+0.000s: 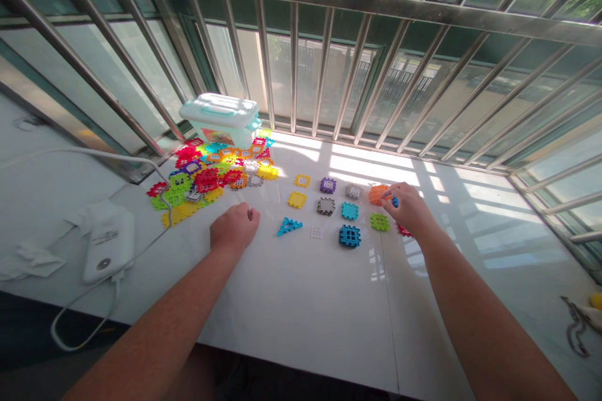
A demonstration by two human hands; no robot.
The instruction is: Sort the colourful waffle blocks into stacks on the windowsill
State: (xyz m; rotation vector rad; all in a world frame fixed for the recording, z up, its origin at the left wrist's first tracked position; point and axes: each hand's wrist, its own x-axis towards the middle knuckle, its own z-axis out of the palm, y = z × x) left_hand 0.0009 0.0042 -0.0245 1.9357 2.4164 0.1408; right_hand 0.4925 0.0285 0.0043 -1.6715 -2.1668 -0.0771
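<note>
Left hand (pixel 235 227): fingers curled closed, contents can't tell. Orange tile (pixel 377 195), 2–3 o'clock from it: likely light, stiff, slick plastic; pinch opposite edges. Right hand (pixel 408 205): fingertips at tile and blue piece (pixel 395 202), grip can't tell.

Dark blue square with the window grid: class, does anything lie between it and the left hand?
Yes. Straight across the white surface from the left hand to the dark blue square, the blue triangle comes first, then the small white lattice piece.
</note>
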